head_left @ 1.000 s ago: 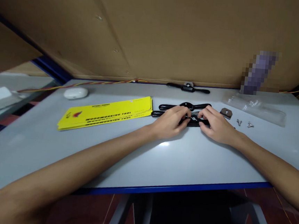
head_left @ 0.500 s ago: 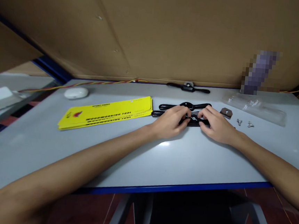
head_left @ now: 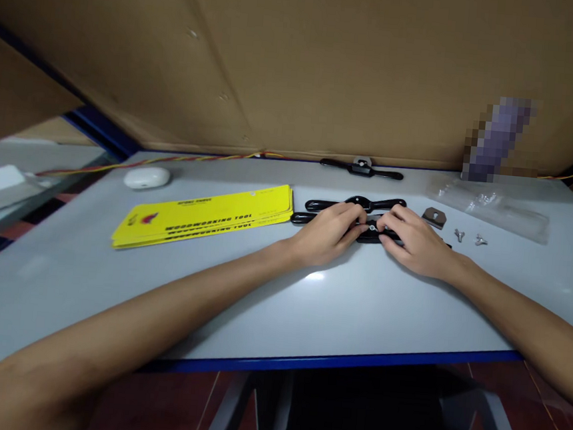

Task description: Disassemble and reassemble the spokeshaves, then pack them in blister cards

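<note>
Lying lengthwise near the middle of the desk: near black tool [head_left: 369,237], two-handled, its mid-body between the two hands. Left handle end pokes out past the left wrist; a bit of the right end shows beyond the right hand. Dark plate [head_left: 373,218] sits at the body, small silver screw [head_left: 372,228] by its front, both visible in the gap between hands. Left hand [head_left: 332,231]: fingers bent, thumb on the near side, pinching the tool at the left of the mid-body. Right hand [head_left: 414,243]: mirrored, thumb and fingers curled in on the right of it. Can't tell whether the fingertips bear on plate or body. Hands close together, not touching.

Just behind: second black tool [head_left: 360,201], roughly parallel. Right of it, a loose brown plate [head_left: 433,217] with a cutout, flat on the desk. Near that, left wing screw [head_left: 459,235] and right wing screw [head_left: 480,240], side by side, apart. Clear plastic bags [head_left: 517,218] lie behind those.

Left of the tools: stack of yellow cards [head_left: 207,201], slightly fanned, "WOODWORKING TOOL" readable. White rounded case [head_left: 146,177] beyond its far-left side. Third black tool [head_left: 359,170] at the desk's back edge, slotted plate [head_left: 363,161] upright at it. Red-yellow cable [head_left: 191,161] along the back left. Cardboard panel [head_left: 300,62] behind everything; desk [head_left: 278,314] is pale, blue-edged.
</note>
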### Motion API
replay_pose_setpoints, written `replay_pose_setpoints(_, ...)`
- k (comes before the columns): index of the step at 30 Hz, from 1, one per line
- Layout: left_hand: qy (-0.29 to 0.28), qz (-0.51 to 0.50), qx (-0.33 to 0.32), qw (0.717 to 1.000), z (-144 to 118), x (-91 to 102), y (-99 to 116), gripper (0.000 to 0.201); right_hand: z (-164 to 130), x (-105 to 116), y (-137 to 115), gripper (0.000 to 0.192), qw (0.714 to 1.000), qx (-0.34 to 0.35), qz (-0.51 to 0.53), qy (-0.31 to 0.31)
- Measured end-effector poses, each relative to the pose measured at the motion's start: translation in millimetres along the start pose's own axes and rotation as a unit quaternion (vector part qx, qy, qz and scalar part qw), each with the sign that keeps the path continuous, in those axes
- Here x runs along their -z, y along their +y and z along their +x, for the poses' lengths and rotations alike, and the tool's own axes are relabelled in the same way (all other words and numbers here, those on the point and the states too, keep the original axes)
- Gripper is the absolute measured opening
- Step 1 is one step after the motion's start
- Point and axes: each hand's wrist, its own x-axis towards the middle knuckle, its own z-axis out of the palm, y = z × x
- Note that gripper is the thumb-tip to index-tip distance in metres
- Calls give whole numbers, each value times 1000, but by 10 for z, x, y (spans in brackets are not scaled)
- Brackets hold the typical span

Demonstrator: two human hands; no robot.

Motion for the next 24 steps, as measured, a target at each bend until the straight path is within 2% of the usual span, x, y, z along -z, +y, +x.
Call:
replay_pose_setpoints(7, 10, -23, 24, 999, 11, -10, -24, 11, 1, 23, -42, 13, 1000, -4, -9, -24)
replay_pose_setpoints(18, 25, -45, 64, 997, 57, -13, -32, 20, -2, 4, 9, 18, 1000, 8, 0, -25)
replay_pose_setpoints(24, 28, -47, 75, 996, 64, -15, -4, 22, 17, 30, 32, 19, 999, 9, 3, -53)
